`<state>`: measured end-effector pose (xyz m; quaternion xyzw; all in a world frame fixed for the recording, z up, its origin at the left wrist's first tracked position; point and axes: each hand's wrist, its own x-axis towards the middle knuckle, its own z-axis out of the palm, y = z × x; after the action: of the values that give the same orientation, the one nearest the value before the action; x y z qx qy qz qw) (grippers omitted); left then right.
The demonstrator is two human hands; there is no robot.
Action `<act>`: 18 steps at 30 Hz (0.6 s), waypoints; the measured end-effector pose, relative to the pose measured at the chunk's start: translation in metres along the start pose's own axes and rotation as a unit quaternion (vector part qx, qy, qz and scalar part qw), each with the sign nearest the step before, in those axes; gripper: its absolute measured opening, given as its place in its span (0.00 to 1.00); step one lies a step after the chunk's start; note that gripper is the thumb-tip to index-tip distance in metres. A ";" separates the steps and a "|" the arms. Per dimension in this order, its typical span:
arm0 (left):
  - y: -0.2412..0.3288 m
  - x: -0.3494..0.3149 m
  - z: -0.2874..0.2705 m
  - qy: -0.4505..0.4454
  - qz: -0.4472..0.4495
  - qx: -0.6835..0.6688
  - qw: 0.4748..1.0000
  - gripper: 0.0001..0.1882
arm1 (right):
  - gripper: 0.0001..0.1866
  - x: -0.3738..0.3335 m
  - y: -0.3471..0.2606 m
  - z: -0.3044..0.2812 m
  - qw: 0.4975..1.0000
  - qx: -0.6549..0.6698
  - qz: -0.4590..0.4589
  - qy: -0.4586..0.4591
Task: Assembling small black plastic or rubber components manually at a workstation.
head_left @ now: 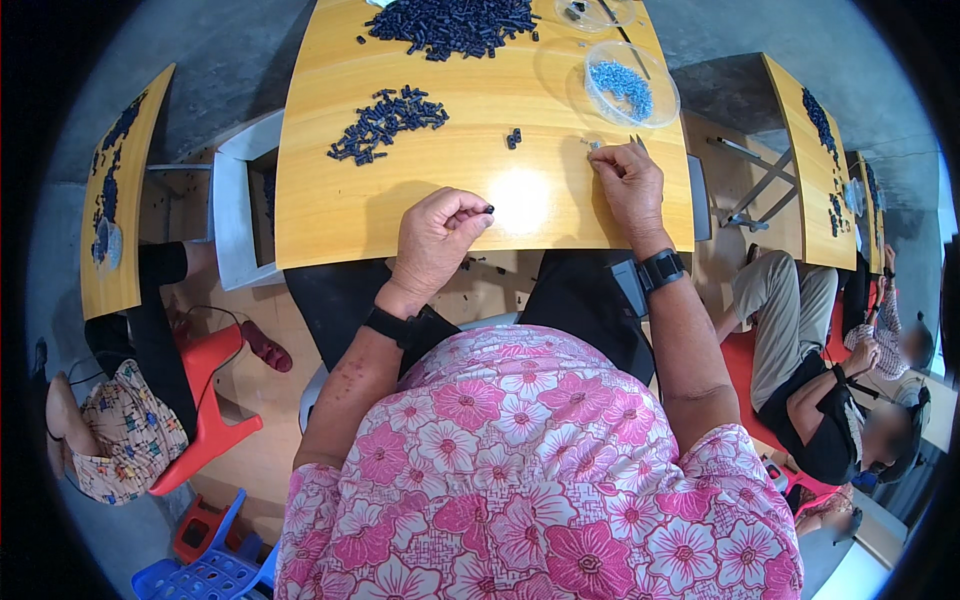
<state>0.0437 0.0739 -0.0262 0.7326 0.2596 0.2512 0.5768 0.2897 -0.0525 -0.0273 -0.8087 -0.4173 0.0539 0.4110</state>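
Note:
My left hand (437, 236) is closed near the front edge of the wooden table, pinching a small black plastic part (489, 210) between thumb and finger. To the right, my right hand (630, 188) rests low over the tabletop with thumb and forefinger pressed together. Right by those fingertips are tiny pale bits (594, 145); whether one is in the pinch is too small to tell. A thin dark pointed thing (639, 142) shows just beyond that hand. A few black parts (513, 138) stand together between and beyond my hands.
A large heap of black parts (450, 25) covers the table's far side, with a smaller pile (388, 124) nearer left. At the far right sits a clear round tub (622, 88) of small blue-silver pieces. An open grey drawer (232, 215) adjoins the left edge. People sit at tables on both sides.

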 end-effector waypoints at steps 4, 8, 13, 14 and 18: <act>0.002 0.000 0.001 0.001 0.003 0.005 1.000 0.04 | 0.03 0.000 0.002 -0.001 1.000 -0.012 -0.010 0.003; 0.003 0.000 0.000 0.001 0.001 0.011 1.000 0.04 | 0.03 0.000 0.003 -0.002 1.000 -0.013 -0.004 0.000; 0.000 0.000 0.000 0.001 -0.003 0.014 1.000 0.04 | 0.04 -0.003 0.001 -0.006 1.000 -0.013 0.002 -0.011; 0.000 0.000 0.000 0.001 -0.003 0.014 1.000 0.04 | 0.04 -0.004 0.001 -0.007 1.000 -0.014 0.003 -0.012; 0.000 0.001 0.000 0.003 0.004 0.017 1.000 0.04 | 0.05 -0.005 0.005 -0.010 1.000 -0.007 0.003 -0.018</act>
<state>0.0445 0.0740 -0.0265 0.7425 0.2623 0.2512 0.5629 0.2937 -0.0638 -0.0253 -0.8118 -0.4229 0.0668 0.3971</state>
